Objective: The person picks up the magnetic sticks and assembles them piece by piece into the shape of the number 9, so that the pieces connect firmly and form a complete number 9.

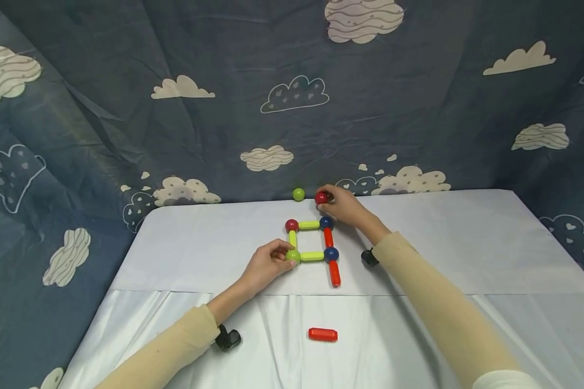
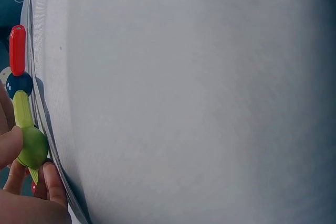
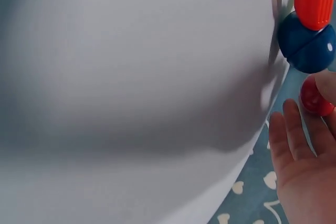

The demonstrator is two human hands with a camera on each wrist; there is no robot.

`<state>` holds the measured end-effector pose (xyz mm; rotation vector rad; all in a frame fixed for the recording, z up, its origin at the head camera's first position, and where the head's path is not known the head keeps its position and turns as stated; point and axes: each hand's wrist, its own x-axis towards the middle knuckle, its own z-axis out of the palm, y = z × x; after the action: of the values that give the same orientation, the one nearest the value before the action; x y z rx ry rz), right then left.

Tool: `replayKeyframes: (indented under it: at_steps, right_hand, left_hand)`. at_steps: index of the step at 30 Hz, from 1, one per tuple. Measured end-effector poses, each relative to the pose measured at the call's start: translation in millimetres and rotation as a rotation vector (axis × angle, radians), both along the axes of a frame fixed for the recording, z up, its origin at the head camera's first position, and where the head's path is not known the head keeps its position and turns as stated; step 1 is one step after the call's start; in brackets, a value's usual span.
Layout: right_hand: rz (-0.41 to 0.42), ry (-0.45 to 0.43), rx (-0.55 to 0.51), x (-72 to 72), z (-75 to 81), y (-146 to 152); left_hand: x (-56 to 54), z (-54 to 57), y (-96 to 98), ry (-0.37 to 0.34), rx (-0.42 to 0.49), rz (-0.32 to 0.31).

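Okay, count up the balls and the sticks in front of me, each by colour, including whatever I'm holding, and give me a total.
Red balls: 2
Blue balls: 2
Green balls: 2
Red sticks: 3
Yellow-green sticks: 3
Total: 12

Red ball (image 1: 320,198) in right hand (image 1: 347,208), beyond rod square (image 1: 312,256); lime ball (image 1: 294,256) (square's near-left corner) in left hand (image 1: 266,266).
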<state>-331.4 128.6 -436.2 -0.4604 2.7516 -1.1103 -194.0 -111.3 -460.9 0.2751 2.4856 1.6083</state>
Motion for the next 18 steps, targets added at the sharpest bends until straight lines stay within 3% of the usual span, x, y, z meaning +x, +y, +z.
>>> replayKeyframes:
  at_steps: [9, 18]
  right_hand:
    - [0.037, 0.068, -0.049, 31.0, 10.6, 25.2]
    - [0.123, 0.113, -0.048, 75.9, 19.4, 39.3]
  left_hand:
    - [0.3, -0.5, 1.2, 0.001, -0.011, 0.001]
    - [0.7, 0.1, 0.2, -0.006, -0.006, 0.01]
